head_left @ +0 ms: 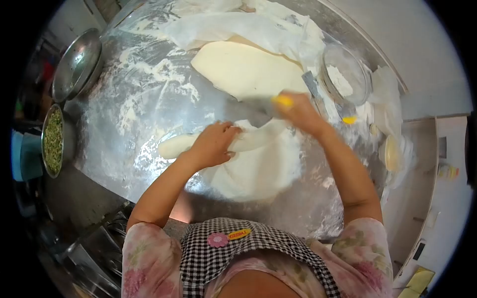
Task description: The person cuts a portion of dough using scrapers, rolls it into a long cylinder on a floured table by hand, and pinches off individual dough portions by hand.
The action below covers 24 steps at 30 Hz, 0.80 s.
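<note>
A long, pale dough roll [174, 147] lies across the metal table, with a mound of white flour [258, 179] in front of it. My left hand [213, 144] is curled over the roll, fingers pressing on its middle. In my right hand [300, 113] is a broad-bladed knife [256, 113] by its yellow handle. Its grey blade is blurred and sits just above or against the roll's far side; I cannot tell if it touches. Behind the blade, a large flat sheet of dough [243, 69] is partly covered by translucent plastic [208, 30].
At right stands a clear bowl [367, 82] with flour in it, beside another yellow-handled tool [349, 120]. A metal bowl of chopped green filling [53, 141] and a shiny metal basin [77, 64] are along the left edge. Flour is smeared over the steel tabletop [114, 149].
</note>
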Motion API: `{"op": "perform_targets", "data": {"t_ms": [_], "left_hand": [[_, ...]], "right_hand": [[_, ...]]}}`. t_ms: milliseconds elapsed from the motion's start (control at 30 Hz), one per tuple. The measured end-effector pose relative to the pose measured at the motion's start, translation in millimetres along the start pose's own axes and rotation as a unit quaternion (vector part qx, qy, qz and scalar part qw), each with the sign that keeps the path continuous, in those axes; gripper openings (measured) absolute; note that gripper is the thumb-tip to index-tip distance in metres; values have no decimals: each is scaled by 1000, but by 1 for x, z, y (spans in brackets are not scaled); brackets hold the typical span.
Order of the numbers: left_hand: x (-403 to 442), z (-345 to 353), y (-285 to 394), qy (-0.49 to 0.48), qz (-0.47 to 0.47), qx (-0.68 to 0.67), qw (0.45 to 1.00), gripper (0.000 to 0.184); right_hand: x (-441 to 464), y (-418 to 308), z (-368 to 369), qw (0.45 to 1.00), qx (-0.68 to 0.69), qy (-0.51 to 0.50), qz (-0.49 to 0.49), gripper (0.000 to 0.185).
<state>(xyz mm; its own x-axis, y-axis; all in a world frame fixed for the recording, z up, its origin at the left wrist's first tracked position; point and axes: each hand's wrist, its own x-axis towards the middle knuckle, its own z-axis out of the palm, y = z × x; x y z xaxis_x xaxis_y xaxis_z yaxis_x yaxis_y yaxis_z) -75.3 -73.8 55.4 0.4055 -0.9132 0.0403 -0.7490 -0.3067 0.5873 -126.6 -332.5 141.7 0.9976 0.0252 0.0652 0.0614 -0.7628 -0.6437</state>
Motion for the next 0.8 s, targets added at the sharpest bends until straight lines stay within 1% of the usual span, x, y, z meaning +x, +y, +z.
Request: {"op": "perform_targets", "data": {"t_ms": [33, 100, 200, 300, 333, 433, 500, 533, 600, 700, 733, 800], "left_hand": [[-1, -1, 6, 34, -5, 28, 999, 60], [5, -5, 15, 112, -17, 88, 990, 64], [35, 10, 20, 89, 18, 20, 996, 69], [68, 27, 39, 59, 2, -15, 998, 70], [77, 32, 41, 69, 13, -10, 997, 68], [98, 43, 46, 46, -31, -5, 998, 65], [107, 51, 43, 56, -33, -14, 998, 64], [110, 56, 42, 58, -33, -19, 998, 63], [117, 64, 44, 58, -49, -19, 997, 60], [120, 67, 49, 63, -51, 2, 997, 58], [120, 68, 51, 66, -47, 14, 997, 57], [116, 68, 55, 55, -51, 24, 997, 58]], "right_hand": [[-6, -4, -23, 999, -20, 30, 30, 12], [-17, 4, -53, 997, -74, 18, 28, 9], [-29, 28, -62, 973, -221, -60, 8, 5], [-26, 37, -61, 955, -279, -93, -27, 5], [-23, 42, -59, 952, -286, -102, -33, 5], [-9, 59, -51, 946, -295, -127, -48, 5], [-1, 70, -44, 946, -286, -143, -52, 5], [1, 76, -39, 949, -282, -136, -43, 4], [4, 83, -32, 952, -281, -120, -26, 8], [-3, 87, -22, 962, -265, -63, -22, 8], [-7, 86, -19, 962, -266, -64, -3, 5], [-19, 79, -14, 960, -269, -65, 35, 9]]}}
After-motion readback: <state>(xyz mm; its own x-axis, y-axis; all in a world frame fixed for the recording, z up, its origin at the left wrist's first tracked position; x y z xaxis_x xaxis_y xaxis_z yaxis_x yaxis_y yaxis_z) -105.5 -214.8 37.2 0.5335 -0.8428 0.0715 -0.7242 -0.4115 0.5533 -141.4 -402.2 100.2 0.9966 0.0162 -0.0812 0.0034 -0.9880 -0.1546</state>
